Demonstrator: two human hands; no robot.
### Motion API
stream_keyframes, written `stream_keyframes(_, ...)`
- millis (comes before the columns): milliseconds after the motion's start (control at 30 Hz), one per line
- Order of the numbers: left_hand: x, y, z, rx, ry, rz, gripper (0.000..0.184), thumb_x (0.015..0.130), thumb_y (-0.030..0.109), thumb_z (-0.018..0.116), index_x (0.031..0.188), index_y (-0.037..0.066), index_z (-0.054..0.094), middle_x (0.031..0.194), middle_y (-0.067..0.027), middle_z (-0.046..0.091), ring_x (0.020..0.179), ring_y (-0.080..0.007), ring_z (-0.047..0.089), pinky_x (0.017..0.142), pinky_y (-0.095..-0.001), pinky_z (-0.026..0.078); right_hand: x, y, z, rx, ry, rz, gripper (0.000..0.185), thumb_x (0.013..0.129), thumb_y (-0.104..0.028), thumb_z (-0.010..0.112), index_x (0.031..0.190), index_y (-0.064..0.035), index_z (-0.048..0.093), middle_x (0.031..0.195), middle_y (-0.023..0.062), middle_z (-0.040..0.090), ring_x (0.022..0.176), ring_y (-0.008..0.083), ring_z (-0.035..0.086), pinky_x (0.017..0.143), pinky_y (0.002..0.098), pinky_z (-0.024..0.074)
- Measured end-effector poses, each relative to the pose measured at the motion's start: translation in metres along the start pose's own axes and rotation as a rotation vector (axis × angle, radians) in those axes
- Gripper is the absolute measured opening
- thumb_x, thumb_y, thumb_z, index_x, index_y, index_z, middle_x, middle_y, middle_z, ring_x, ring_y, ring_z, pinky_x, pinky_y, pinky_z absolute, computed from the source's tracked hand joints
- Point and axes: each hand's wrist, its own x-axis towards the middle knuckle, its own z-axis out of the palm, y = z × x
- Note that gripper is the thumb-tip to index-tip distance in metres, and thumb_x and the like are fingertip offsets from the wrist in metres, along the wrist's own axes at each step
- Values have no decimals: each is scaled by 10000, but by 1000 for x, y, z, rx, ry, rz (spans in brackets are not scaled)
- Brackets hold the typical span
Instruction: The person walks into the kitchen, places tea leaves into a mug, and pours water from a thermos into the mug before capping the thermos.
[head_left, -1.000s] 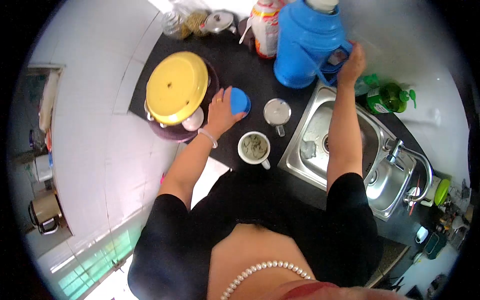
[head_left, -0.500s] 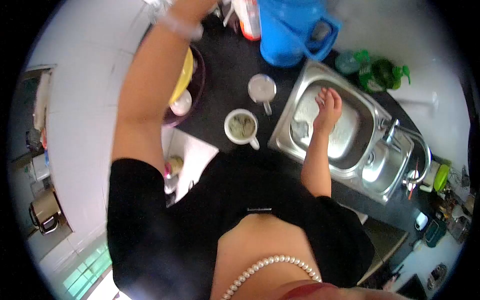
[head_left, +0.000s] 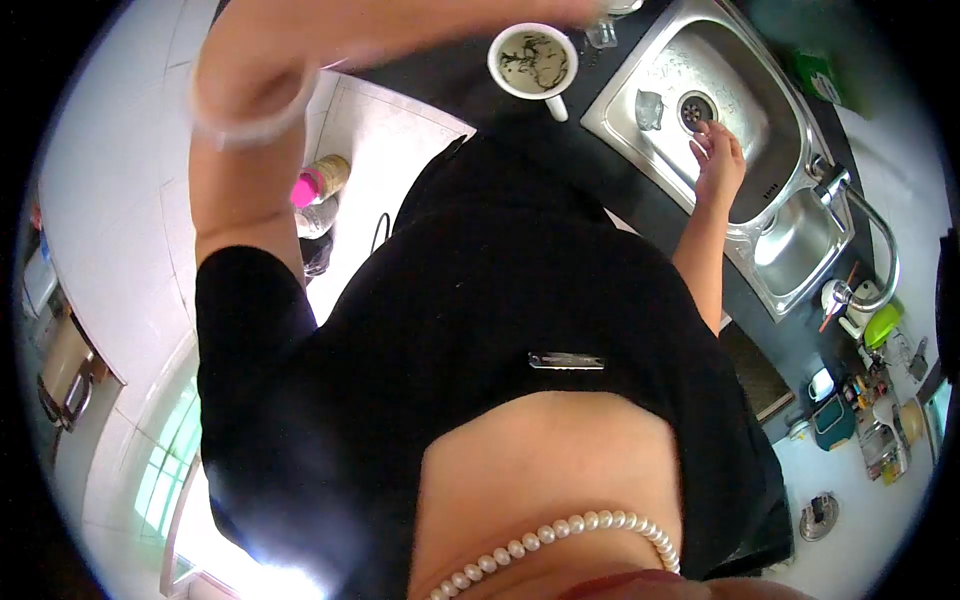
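Note:
My left hand point(head_left: 420, 22) stretches across the top edge, large, blurred and partly cut off, with a pale bracelet point(head_left: 255, 125) at its wrist. Its fingers are not clear, and the tip ends beside a clear glass cup point(head_left: 603, 32); I cannot tell if they touch. Below it on the dark counter stands a white mug point(head_left: 533, 62) with dark leaves in pale liquid. Over the steel sink point(head_left: 690, 60) hangs my right hand point(head_left: 720, 168), open, fingers loosely bent and holding nothing visible. Near its fingers are the drain point(head_left: 696, 110) and a small grey item point(head_left: 649, 110) in the basin.
A curved tap point(head_left: 885, 250) rises by the smaller basin point(head_left: 795, 245). A green bottle point(head_left: 820, 75) is behind the sink. At the lower left sits a bottle with a pink cap point(head_left: 322, 182). Small kitchen items crowd the far right counter.
The view has tilted down toward my body, and the blue jug has left it. My left hand has swung rightward across the top. My right hand stays over the sink, where the drain now shows.

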Motion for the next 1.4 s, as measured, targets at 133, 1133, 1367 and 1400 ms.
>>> stream_keyframes(133, -109, 44, -13, -324, -104, -43, 561, 779, 388, 610, 1185, 22, 488, 1156, -195, 514, 1093, -300, 472, 920, -396, 368, -18, 3, 40, -54, -138, 110, 215, 835, -138, 532, 986, 12, 560, 882, 110, 628, 710, 143, 583, 673, 286, 499)
stream_keyframes(1133, -491, 79, 65, 106, -74, -1146, 407, 859, 396, 470, 799, 13, 593, 789, -139, 604, 826, -286, 587, 776, -423, 410, -164, 72, 153, -989, -818, -73, 216, 845, -164, 560, 974, 8, 576, 832, 61, 620, 668, 95, 543, 635, 220, 442)
stream_keyframes(1367, -517, 116, 47, -283, 894, -1018, 156, 851, 88, 525, 825, -19, 636, 778, -109, 636, 703, -175, 593, 680, -292, 468, -166, 61, 171, -993, -844, -113, 193, 850, -137, 546, 977, 4, 581, 840, 71, 627, 670, 95, 551, 626, 224, 453)
stream_keyframes(1400, -498, 117, 39, -383, 1014, -820, 140, 842, 79, 539, 844, -20, 639, 791, -115, 635, 714, -184, 591, 683, -287, 464, -169, 64, 179, -966, -868, -75, 190, 852, -136, 543, 974, 3, 582, 842, 72, 628, 672, 95, 553, 627, 224, 456)
